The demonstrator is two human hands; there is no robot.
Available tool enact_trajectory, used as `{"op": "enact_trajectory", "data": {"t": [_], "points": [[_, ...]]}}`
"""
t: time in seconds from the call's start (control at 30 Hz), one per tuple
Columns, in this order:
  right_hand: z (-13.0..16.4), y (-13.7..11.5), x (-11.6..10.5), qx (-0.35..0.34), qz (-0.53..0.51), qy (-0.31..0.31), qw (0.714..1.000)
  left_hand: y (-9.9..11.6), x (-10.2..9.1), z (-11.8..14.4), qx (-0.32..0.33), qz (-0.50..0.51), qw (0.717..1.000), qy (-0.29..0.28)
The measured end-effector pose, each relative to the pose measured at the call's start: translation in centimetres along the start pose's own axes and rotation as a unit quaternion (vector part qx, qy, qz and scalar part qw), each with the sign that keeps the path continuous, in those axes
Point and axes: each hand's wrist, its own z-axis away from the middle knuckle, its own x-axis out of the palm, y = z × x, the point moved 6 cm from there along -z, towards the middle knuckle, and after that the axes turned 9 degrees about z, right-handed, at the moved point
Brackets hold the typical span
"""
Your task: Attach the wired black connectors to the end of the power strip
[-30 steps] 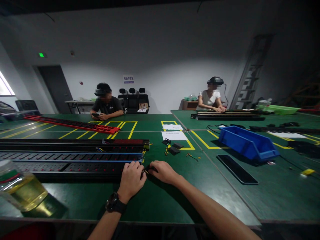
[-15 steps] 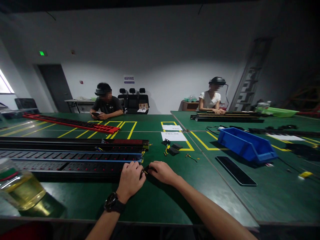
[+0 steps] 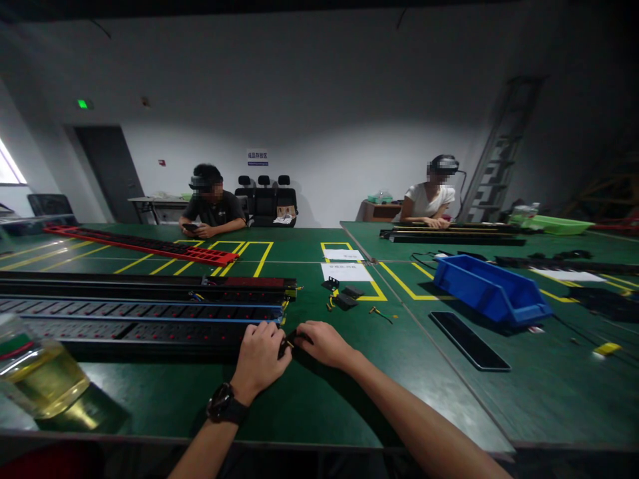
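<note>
A dim workshop with a pale back wall holds a wide green desk (image 3: 319,412) marked with yellow lines, and two other people sit at its far side, each wearing a headset. Long black socket strips (image 3: 140,319) lie side by side across the left half of the desk, with a red strip (image 3: 144,245) farther back. To the right sit a blue bin (image 3: 492,289) and a flat black panel (image 3: 469,340), well apart from the person's hands. A plastic bottle (image 3: 34,372) of yellow liquid stands at the near left edge. The left hand (image 3: 259,359), a black watch on its wrist, rests curled against the right end of the nearest strip. The right hand (image 3: 322,342) meets it there, fingers pinched together on a small dark end piece (image 3: 289,340) at the strip's end; how firmly either hand grips cannot be told.
</note>
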Motion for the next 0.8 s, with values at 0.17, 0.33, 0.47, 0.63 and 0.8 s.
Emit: {"op": "enact_trajectory", "data": {"t": [0.17,0.33,0.47,0.63,0.8], "points": [[0.00,0.08,0.16,0.001,-0.004,-0.002,1.000,0.02,0.05,-0.05,-0.004,-0.001,1.000,-0.004],[0.01,0.01,0.02,0.003,-0.004,-0.002,1.000,-0.02,0.04,-0.06,-0.008,0.001,1.000,-0.001],[0.01,-0.04,0.01,0.006,0.002,-0.008,1.000,0.01,0.00,-0.02,-0.007,0.001,1.000,0.001],[-0.01,-0.07,0.04,0.004,0.003,-0.006,1.000,0.03,-0.09,-0.02,-0.005,0.001,1.000,0.007],[0.00,-0.02,0.08,0.001,-0.005,-0.001,1.000,-0.03,-0.07,0.05,-0.002,0.009,1.000,0.008]]}}
